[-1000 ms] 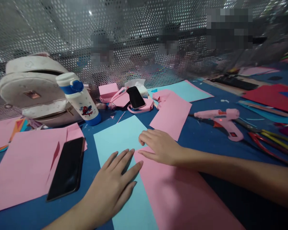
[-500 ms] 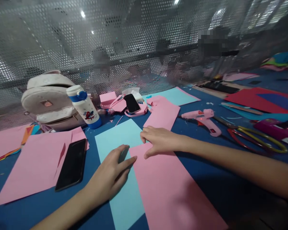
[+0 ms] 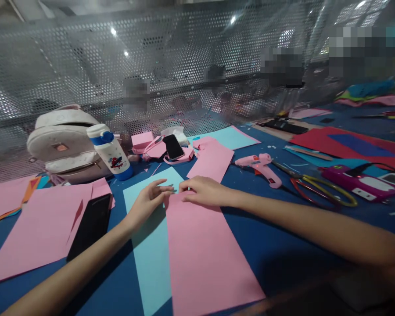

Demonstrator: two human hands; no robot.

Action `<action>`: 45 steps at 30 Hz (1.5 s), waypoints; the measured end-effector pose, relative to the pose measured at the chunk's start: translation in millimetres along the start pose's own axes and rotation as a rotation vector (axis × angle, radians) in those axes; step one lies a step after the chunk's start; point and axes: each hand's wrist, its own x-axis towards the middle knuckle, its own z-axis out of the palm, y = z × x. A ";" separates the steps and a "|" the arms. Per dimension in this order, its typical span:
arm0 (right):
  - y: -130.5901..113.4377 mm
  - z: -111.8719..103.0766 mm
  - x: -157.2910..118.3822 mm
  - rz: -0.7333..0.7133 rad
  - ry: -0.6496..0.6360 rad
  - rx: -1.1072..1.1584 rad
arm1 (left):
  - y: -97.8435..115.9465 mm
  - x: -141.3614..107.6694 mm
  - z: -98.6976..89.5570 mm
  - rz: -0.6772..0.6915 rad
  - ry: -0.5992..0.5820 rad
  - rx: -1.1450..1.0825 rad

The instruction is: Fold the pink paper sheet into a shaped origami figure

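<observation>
A long pink sheet [image 3: 207, 250] lies over the right part of a light blue sheet [image 3: 149, 259] on the blue table. At the pink sheet's far left corner is my left hand [image 3: 149, 197], its fingers stretched and somewhat apart above the light blue sheet. My right hand [image 3: 202, 191] rests on the far edge of the pink sheet with its fingers bent down and thumb on the paper; whether it pinches the edge cannot be made out. Just beyond it lies another pink piece [image 3: 210, 158].
Left: pink sheets [image 3: 36, 224], a black phone [image 3: 92, 224], a backpack [image 3: 66, 145] and a bottle [image 3: 112, 153]. Right: a pink glue gun [image 3: 261, 166], scissors [image 3: 322, 186], a purple power strip [image 3: 358, 182] and red paper [image 3: 332, 142]. A perforated metal panel [image 3: 177, 57] stands behind.
My left hand has moved forward to the pink sheet's far corner, nearer my right hand. The long pink sheet lies straighter, its near end further left. The view has shifted slightly right.
</observation>
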 end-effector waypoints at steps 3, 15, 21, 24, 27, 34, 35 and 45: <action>7.9 -0.1 5.8 -0.025 0.137 0.156 | 3.0 0.4 -0.2 -0.060 -0.040 0.004; 7.3 12.1 12.0 0.047 0.194 0.592 | -2.5 -24.4 -0.2 -0.040 -0.010 0.101; -1.2 13.0 12.1 0.049 0.227 0.645 | -2.0 -26.7 -0.7 -0.065 -0.037 0.046; 0.6 12.1 13.1 0.024 0.306 0.571 | -0.6 -27.4 -2.5 -0.080 -0.065 0.020; 6.7 7.6 15.3 0.031 0.383 0.538 | -2.2 -28.1 -7.8 -0.087 -0.086 0.062; 19.2 -2.9 20.1 0.059 0.513 0.525 | -8.6 -27.8 -14.4 -0.171 -0.090 0.055; 19.8 -2.8 20.3 0.066 0.513 0.539 | -8.3 -27.4 -14.8 -0.165 -0.084 0.057; 21.2 2.9 21.5 0.265 0.492 1.205 | 6.4 -22.5 -35.8 0.061 0.280 0.101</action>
